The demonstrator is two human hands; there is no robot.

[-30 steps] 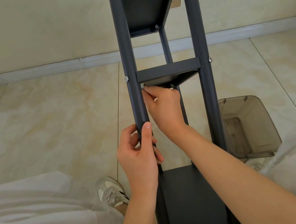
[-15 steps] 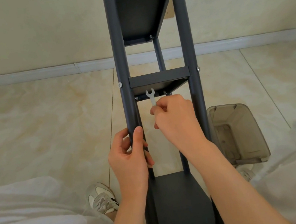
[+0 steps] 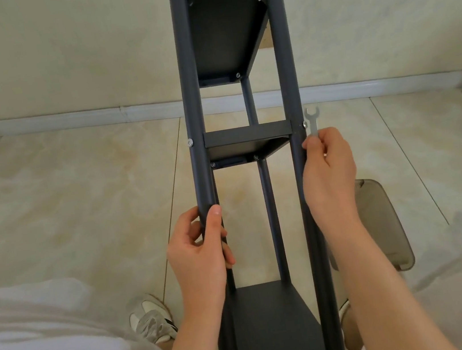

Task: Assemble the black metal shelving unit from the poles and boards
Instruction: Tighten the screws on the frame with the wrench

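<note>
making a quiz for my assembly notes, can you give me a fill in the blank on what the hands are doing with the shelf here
1. The left hand grips the left front ____.
2. The right hand pinches a small silver wrench with its open end pointing ____.
3. A translucent bin sits on the floor to the ____ of the shelving unit.

Missing words: pole; up; right

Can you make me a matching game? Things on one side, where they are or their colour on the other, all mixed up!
Things:
1 wrench
2 left pole
3 bin
4 shoe

Matches:
A gripped by the left hand
B see-through brown
C held in the right hand
D white and grey

Pairs: 1-C, 2-A, 3-B, 4-D.
</note>
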